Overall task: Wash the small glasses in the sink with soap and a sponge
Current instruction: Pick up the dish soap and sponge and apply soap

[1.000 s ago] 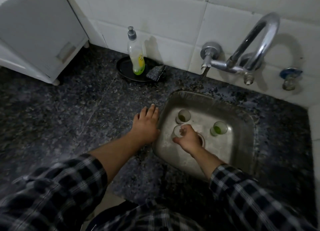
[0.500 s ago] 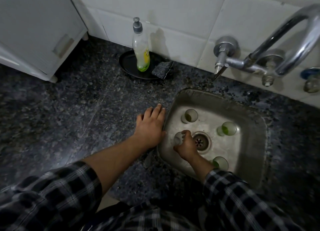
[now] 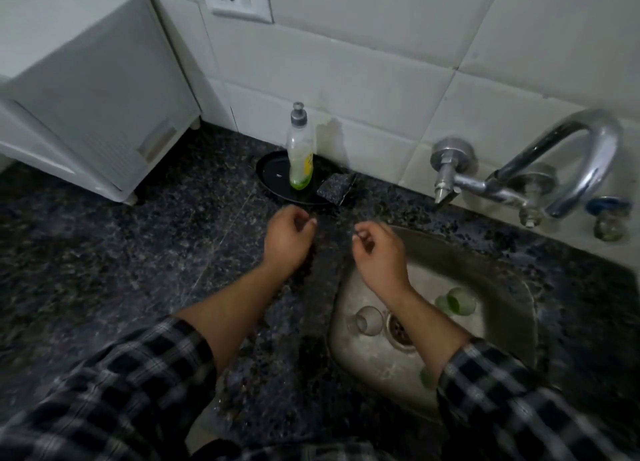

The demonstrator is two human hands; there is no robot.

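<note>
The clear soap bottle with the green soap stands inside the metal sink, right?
Not in the metal sink. The head view shows the clear soap bottle with green soap standing on the round black tray on the dark stone counter.

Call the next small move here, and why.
Probably reach the right hand forward and pick up the sponge at the edge of the black tray. Both hands are empty, the left hand hovers near the soap bottle, and the glasses sit in the sink, one holding green residue.
</note>
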